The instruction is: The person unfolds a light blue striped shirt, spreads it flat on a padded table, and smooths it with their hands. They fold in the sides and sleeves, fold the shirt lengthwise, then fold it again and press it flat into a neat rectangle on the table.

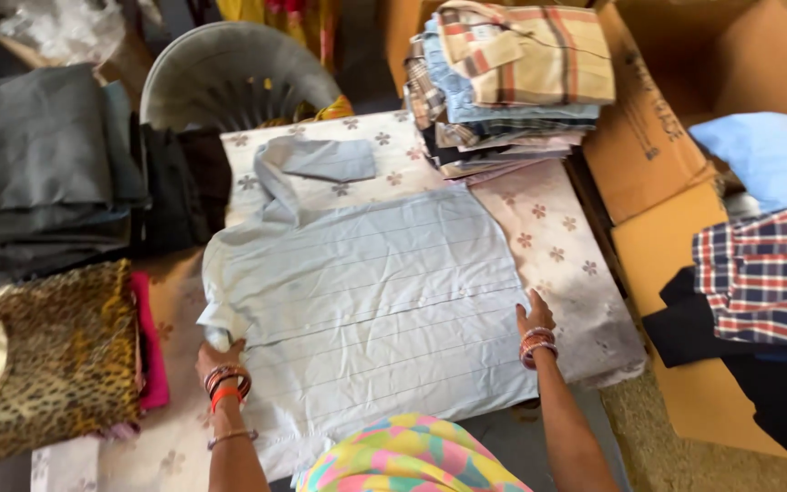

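1. Left hand (219, 357) grips the near-left edge of the pale blue shirt (366, 292), fingers closed on its cloth
2. Right hand (534, 314) lies flat and open on the shirt's right edge
3. Shirt lies spread across the flower-print sheet (557, 237), a stack of folded shirts (503, 82) at the sheet's far right corner

A floral-printed cloth (557, 246) covers the table in the middle of the scene. At the far side stands a grey plastic chair (229, 77), its slatted back turned toward the table. Open cardboard boxes (649, 137) fill the right side, one near and one farther off. A grey floor (512, 437) shows at the near edge, with a coarse brownish mat (658, 446) just right of it. Soft, even daylight falls over everything, without hard shadows.
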